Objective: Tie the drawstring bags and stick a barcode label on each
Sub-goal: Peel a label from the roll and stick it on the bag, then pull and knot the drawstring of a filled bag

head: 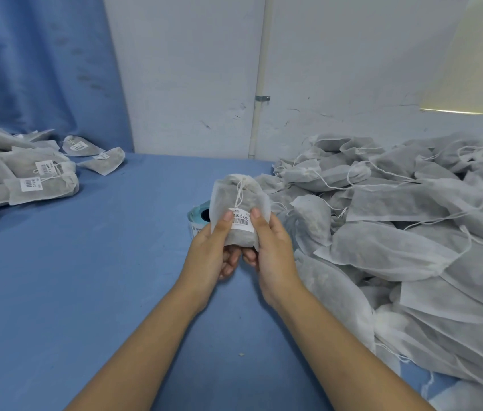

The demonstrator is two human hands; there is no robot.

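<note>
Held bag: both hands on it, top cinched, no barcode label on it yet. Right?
Wrong on the label: the head view shows a barcode label already stuck on the bag, under both thumbs. Left hand and right hand do hold it, top cinched.

Surface before me: blue cloth (pixel 86 277), flat, few specks noted. Blue curtain (pixel 35 69) hung at my left, in folds. White wall (pixel 189 69) ahead, scuffed, hairline cracks low down. Pale pipe (pixel 261 54) ran vertically down wall, held by metal bracket (pixel 262 98). Upper right: yellowish lit panel (pixel 477 69), nature unclear. Lighting cool, even.
</note>
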